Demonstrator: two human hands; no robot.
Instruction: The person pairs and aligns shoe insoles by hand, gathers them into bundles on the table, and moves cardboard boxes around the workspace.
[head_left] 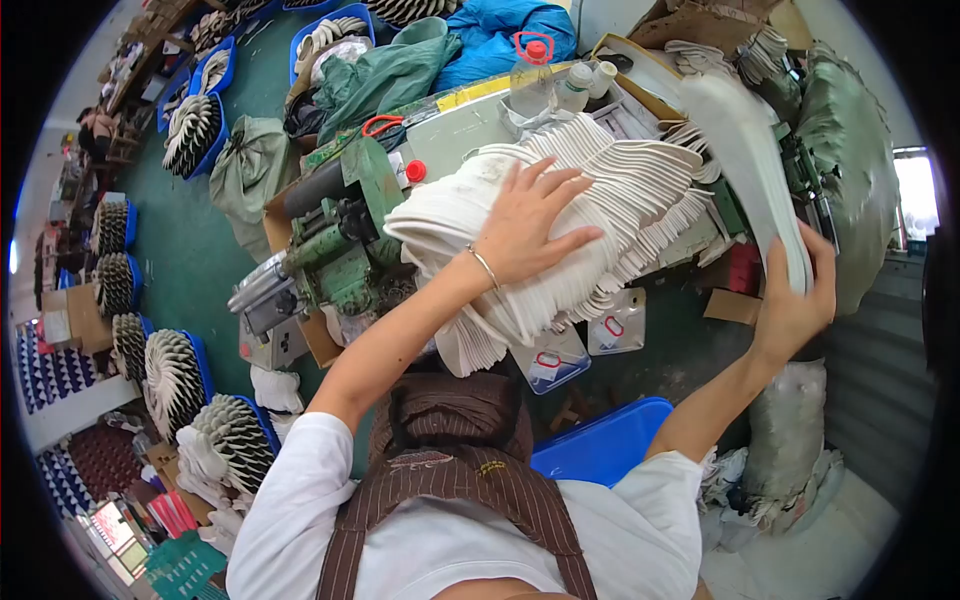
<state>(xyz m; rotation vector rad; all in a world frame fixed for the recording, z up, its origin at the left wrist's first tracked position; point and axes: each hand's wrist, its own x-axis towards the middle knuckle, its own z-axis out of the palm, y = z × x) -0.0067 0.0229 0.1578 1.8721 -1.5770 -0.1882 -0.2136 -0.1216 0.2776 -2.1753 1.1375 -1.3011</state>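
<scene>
My left hand (525, 222) rests with spread fingers on a large fanned pile of white shoe insoles (640, 165), heaped on the bench in front of me. Off to the right, my right hand (800, 295) grips a few white insoles (748, 150) by their lower end. They stand nearly upright, smeared at the top by motion, and their exact number cannot be told. A green metal machine (345, 260) sits to the left of the pile, close to my left forearm.
Behind the pile stand a clear bottle with a red cap (532, 75) and red-handled scissors (382, 125). A blue bin (605, 440) is below the bench, near white containers (552, 360). Blue baskets of insoles (175, 375) line the left. A large sack (845, 180) stands right.
</scene>
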